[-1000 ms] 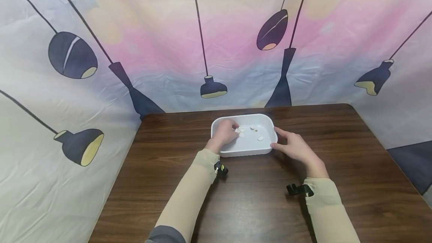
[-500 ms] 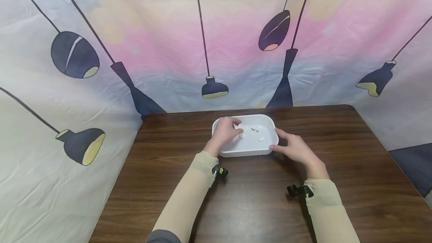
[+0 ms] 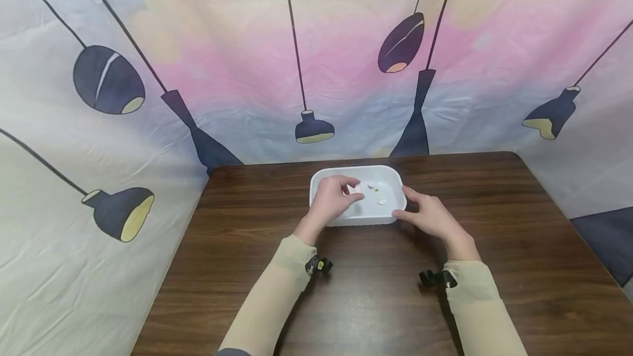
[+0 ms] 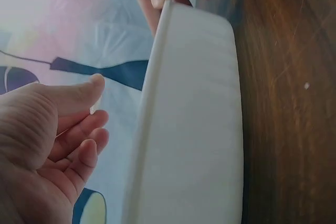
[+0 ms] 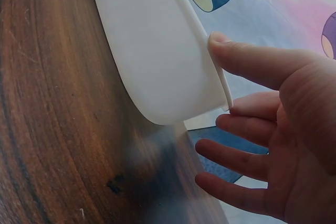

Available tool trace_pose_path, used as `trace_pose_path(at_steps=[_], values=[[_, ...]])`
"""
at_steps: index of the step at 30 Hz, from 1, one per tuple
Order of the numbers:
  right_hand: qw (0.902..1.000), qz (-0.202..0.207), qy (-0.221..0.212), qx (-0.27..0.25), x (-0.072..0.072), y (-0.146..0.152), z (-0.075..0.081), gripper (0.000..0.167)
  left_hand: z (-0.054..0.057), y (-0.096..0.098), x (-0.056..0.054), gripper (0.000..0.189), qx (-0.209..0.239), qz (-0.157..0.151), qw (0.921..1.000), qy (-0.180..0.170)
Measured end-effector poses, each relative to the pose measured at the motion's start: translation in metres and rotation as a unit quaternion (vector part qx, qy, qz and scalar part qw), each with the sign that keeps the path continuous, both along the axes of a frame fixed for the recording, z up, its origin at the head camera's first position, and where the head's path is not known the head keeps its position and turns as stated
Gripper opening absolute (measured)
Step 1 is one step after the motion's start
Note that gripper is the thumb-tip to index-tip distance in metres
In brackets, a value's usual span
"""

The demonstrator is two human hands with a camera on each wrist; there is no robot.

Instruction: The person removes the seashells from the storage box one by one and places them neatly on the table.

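Note:
A white rectangular tray [image 3: 368, 218] stands near the far edge of the table. Over its left part, my left hand [image 3: 332, 202] pinches a small whitish piece [image 4: 93, 110] between thumb and fingers; the piece is mostly hidden and its kind is unclear. Several small flat whitish pieces lie in the tray, among them a round one [image 3: 382, 201] towards the right and a smaller one [image 3: 371, 187] farther back. At the tray's right end my right hand [image 3: 437, 220] holds the near corner, thumb on the front rim and index finger at the end wall.
The brown wood-grain table [image 3: 366, 290] extends in front of the tray and to both sides. Behind it hangs a cloth [image 3: 237, 70] printed with lamps. Each wrist wears a small black camera mount [image 3: 318, 265].
My left hand has moved rightwards and towards me within the tray area, a whitish piece between its fingers. The right hand has stayed at the tray's corner.

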State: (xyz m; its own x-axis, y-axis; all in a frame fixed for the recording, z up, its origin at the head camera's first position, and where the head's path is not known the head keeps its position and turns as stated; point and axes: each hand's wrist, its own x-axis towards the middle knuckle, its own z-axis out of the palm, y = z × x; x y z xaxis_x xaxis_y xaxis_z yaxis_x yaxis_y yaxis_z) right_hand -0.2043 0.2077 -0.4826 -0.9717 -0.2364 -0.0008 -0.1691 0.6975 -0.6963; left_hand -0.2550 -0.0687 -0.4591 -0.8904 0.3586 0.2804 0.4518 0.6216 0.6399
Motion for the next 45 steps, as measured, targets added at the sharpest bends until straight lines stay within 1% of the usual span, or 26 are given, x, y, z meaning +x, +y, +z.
trace_pose_path(at_steps=[5, 8, 10, 14, 18, 21, 23, 27, 29, 32, 37, 45], values=[[1.0000, -0.004, -0.004, 0.004, -0.001, 0.000, 0.000, 0.087, 0.003, 0.001, 0.016, 0.030, 0.020, -0.037, 0.9987, 0.031], [1.0000, -0.004, -0.004, 0.004, -0.001, 0.000, 0.000, 0.087, 0.003, 0.002, 0.025, 0.030, 0.025, -0.055, 0.9974, 0.040], [1.0000, -0.003, -0.001, 0.003, -0.001, 0.000, 0.000, 0.086, 0.002, 0.003, 0.031, 0.031, 0.024, -0.061, 0.9969, 0.042], [1.0000, -0.001, 0.002, 0.002, -0.002, 0.000, -0.001, 0.086, -0.001, 0.006, 0.043, 0.030, 0.024, -0.080, 0.9954, 0.048], [1.0000, -0.003, 0.002, 0.004, -0.002, 0.001, 0.000, 0.086, -0.007, 0.012, 0.052, 0.028, 0.021, -0.108, 0.9924, 0.055], [1.0000, -0.004, 0.003, 0.006, -0.002, 0.001, 0.001, 0.086, -0.011, 0.017, 0.058, 0.026, 0.009, -0.130, 0.9903, 0.049], [1.0000, -0.005, 0.000, 0.006, -0.002, 0.001, 0.001, 0.086, -0.014, 0.020, 0.062, 0.025, -0.007, -0.142, 0.9889, 0.041], [0.9999, -0.009, -0.007, 0.009, -0.001, 0.001, 0.002, 0.088, -0.021, 0.028, 0.065, 0.023, -0.051, -0.169, 0.9841, 0.021], [0.9999, -0.010, -0.009, 0.009, -0.001, 0.001, 0.002, 0.088, -0.025, 0.032, 0.066, 0.023, -0.076, -0.174, 0.9817, 0.012], [0.9999, -0.009, -0.009, 0.008, -0.001, 0.001, 0.002, 0.089, -0.028, 0.037, 0.067, 0.025, -0.100, -0.176, 0.9794, 0.000], [0.9999, -0.007, -0.009, 0.005, -0.001, 0.001, 0.001, 0.088, -0.031, 0.043, 0.069, 0.026, -0.125, -0.177, 0.9762, 0.000], [1.0000, -0.004, -0.003, 0.006, -0.002, 0.001, 0.000, 0.086, -0.037, 0.052, 0.071, 0.025, -0.154, -0.180, 0.9712, 0.029]])
